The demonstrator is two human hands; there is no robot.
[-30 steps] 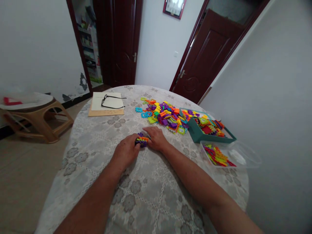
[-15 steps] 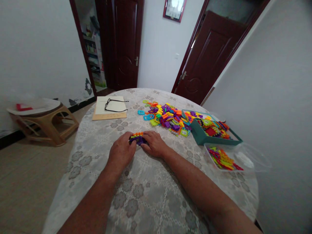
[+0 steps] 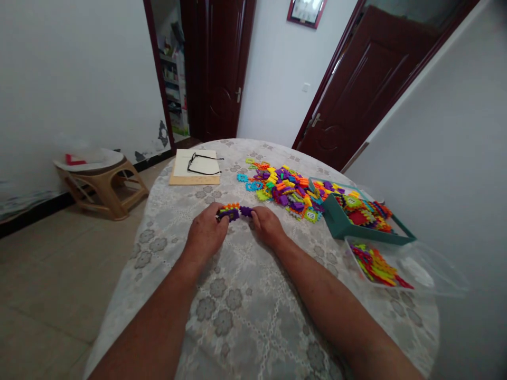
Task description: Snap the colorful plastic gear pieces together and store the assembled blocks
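Note:
My left hand (image 3: 206, 230) grips a small block of joined interlocking pieces (image 3: 229, 212), purple in front with orange and yellow teeth along its top. Between the thumb and fingers of my right hand (image 3: 268, 226) is a single purple toothed piece (image 3: 246, 211). That piece lies close beside the block's right end; whether the two touch I cannot tell. Both hands are low over the patterned tablecloth (image 3: 253, 306). Beyond them spreads a heap of loose interlocking pieces (image 3: 287, 187) in many colours.
A green box (image 3: 335, 224) of pieces stands at the right, with a clear plastic container (image 3: 358, 272) of more pieces before it. Black glasses (image 3: 204, 171) rest on paper (image 3: 182, 166) and a board (image 3: 194, 180) at the back left. A stool (image 3: 114, 192) stands left of the table.
My right hand has moved right, away from the block, and now holds a purple piece apart from my left hand. The whole view has shifted, with the table appearing farther right.

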